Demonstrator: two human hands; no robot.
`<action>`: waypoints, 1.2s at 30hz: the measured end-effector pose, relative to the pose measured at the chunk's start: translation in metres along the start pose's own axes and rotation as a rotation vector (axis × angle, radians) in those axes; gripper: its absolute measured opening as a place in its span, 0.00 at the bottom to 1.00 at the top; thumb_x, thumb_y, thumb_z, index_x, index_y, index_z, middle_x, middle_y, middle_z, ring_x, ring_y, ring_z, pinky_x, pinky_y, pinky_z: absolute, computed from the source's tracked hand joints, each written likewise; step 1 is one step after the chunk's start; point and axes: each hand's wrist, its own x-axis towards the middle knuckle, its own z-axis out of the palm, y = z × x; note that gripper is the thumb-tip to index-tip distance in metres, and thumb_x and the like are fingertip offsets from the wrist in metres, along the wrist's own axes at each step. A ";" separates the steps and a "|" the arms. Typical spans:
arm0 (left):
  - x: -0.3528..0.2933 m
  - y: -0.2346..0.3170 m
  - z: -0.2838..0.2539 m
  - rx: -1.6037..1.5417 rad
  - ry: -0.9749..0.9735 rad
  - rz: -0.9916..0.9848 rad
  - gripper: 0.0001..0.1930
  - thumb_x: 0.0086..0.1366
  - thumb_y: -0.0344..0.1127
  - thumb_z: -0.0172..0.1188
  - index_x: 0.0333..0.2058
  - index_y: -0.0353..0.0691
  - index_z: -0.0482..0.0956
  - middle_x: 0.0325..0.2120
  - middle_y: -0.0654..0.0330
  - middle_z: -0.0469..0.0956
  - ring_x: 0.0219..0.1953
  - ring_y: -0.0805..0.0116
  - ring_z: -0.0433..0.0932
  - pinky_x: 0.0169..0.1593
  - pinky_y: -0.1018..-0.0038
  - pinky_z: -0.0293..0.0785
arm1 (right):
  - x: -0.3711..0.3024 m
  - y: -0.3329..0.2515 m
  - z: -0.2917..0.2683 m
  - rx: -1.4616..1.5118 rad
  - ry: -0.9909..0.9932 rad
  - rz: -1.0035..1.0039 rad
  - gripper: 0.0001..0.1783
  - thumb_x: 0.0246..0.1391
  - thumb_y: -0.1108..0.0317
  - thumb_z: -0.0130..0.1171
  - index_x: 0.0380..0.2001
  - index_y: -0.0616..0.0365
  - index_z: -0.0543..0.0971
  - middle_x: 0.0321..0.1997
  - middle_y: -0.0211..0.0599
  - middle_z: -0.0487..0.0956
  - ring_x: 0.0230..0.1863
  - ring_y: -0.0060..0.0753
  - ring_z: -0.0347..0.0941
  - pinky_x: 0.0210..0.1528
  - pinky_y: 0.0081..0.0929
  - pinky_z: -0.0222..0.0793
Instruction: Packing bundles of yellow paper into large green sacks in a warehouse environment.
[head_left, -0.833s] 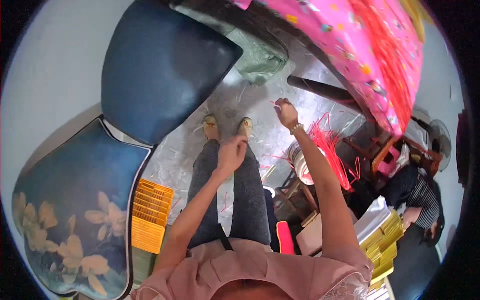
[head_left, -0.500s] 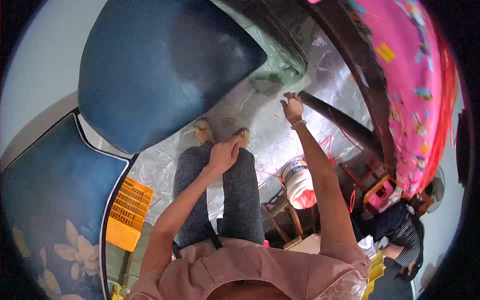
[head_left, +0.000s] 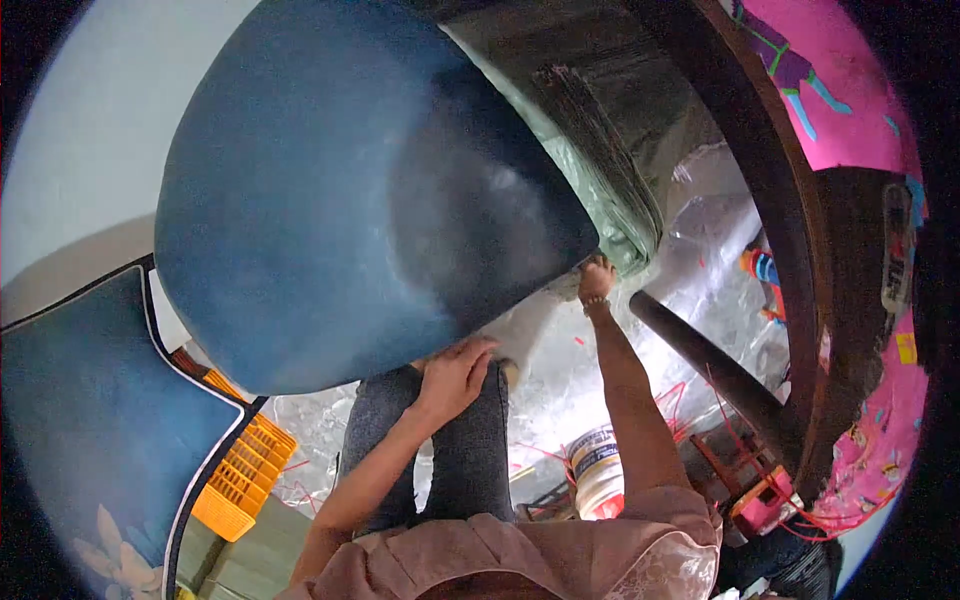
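nearest: dusty pink top (head_left: 480, 560) at the lower edge, both bare forearms reaching up from it. dark jeans (head_left: 475, 460) show between the arms, partly covered by the left forearm.

left hand (head_left: 458, 378): just at the lower edge of the big blue panel, fingers loosely bent and partly open, nothing seen in it; contact with the panel, cannot tell. right hand (head_left: 597, 278): further out, at the panel's pointed right corner, fingers curled in; can't tell whether it grips the corner, the green plastic beside it, or nothing. beaded bracelet (head_left: 595, 303) on that wrist.

blue panel (head_left: 310, 200): smooth, rounded on the left, narrowing to the corner by the right hand, fills the upper middle, darker patch toward its right. below left of it, floral panel (head_left: 90, 400), also blue, pale flowers low down, black-and-white edging. orange-yellow crate (head_left: 250, 470) beside that edging.

right side: white bucket (head_left: 597, 465) with red stuff at its mouth, near the right forearm. thin red strands around there, too fine to trace. floor (head_left: 555, 385) is shiny grey. dark pole (head_left: 705, 355) runs slantwise, right of the right hand. green bundle (head_left: 625, 235), plastic-wrapped, just beyond the panel corner.

far right: dark curved edge (head_left: 805, 230), pink printed cloth (head_left: 850, 90) beyond it. small blue-red-orange object (head_left: 766, 268) on the floor side, kind unclear.
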 end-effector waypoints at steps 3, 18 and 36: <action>0.008 0.007 0.000 -0.015 -0.009 -0.017 0.10 0.59 0.30 0.53 0.40 0.41 0.77 0.28 0.51 0.76 0.29 0.53 0.75 0.33 0.65 0.71 | 0.001 0.007 -0.007 0.123 0.106 0.004 0.14 0.44 0.68 0.49 0.37 0.52 0.74 0.34 0.36 0.75 0.44 0.43 0.70 0.46 0.40 0.63; -0.018 0.053 0.018 -0.939 -0.090 -0.514 0.14 0.61 0.41 0.58 0.42 0.39 0.75 0.30 0.63 0.77 0.30 0.74 0.75 0.32 0.74 0.71 | -0.047 0.019 -0.280 1.011 0.373 0.320 0.02 0.55 0.80 0.44 0.31 0.62 0.63 0.24 0.37 0.65 0.27 0.29 0.62 0.33 0.24 0.62; 0.041 0.271 -0.097 -1.587 -0.283 -0.737 0.29 0.60 0.52 0.57 0.50 0.33 0.66 0.44 0.57 0.74 0.45 0.62 0.75 0.49 0.62 0.71 | -0.222 -0.042 -0.584 1.610 0.392 0.324 0.02 0.61 0.71 0.46 0.33 0.57 0.66 0.28 0.22 0.64 0.29 0.12 0.56 0.31 0.12 0.54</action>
